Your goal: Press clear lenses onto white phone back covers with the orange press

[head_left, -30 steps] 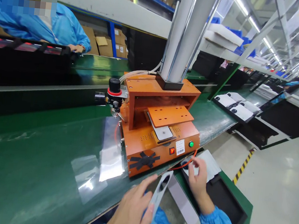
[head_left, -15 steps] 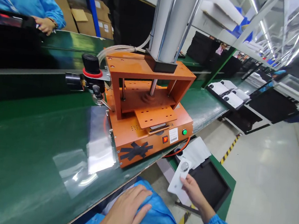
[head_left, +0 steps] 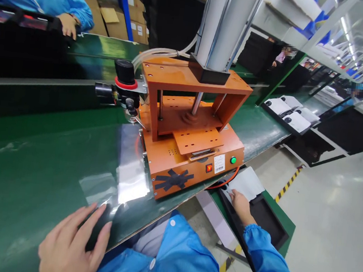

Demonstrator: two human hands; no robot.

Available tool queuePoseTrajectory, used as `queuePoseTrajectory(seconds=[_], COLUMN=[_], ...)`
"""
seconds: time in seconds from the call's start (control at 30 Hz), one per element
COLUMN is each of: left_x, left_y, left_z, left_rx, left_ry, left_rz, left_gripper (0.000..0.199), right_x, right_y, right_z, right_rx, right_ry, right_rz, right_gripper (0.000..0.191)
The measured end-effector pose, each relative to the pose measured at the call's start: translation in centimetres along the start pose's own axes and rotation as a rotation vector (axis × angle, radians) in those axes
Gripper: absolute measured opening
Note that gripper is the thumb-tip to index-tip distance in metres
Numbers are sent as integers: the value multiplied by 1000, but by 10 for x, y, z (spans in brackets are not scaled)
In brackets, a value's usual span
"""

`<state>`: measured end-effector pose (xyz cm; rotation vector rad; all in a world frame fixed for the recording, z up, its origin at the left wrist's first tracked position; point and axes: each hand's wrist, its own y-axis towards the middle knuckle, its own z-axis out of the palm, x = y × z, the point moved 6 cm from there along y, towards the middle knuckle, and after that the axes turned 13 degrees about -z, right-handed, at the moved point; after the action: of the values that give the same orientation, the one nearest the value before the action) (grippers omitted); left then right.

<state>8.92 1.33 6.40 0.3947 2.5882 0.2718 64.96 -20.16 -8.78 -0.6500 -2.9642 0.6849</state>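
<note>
My left hand is spread, fingers apart, over the green bench at the near edge of a clear plastic sheet. Nothing is in it. Low on the right, my right hand pinches a white piece at the left side of a black tray. My fingers partly hide that piece. Beside it in the tray lie white sheets. The orange press stands between my hands and further back, with its green button and red switch lit.
Brighter clear film lies left of the press. A black regulator with hoses sticks out from its left side. Another tray holds white pieces at the bench's far right. Across the bench, a person in blue rests a hand.
My left hand has moved from my lap to the bench, its fingers spreading. My right hand has carried the white piece up to the tray's left side. The view has shifted slightly.
</note>
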Motion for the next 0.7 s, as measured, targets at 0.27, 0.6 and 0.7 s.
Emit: queuePoseTrajectory(seconds=[0.27,0.6,0.7], left_x=[-4,-7,-7], left_y=[-1,-3,-2], left_z=[17,23,21], left_rx=[116,176,199], left_ry=[43,129,157], left_rz=[-52,-82,-123], left_gripper=[66,46,43], right_x=[-6,22,87], right_y=[8,-2,-14], right_z=[11,-34,-47], right_rx=[11,-256,-476], right_ry=[-111,-333,-206], right_rz=[8,-177,-711], right_gripper=[39,38,25])
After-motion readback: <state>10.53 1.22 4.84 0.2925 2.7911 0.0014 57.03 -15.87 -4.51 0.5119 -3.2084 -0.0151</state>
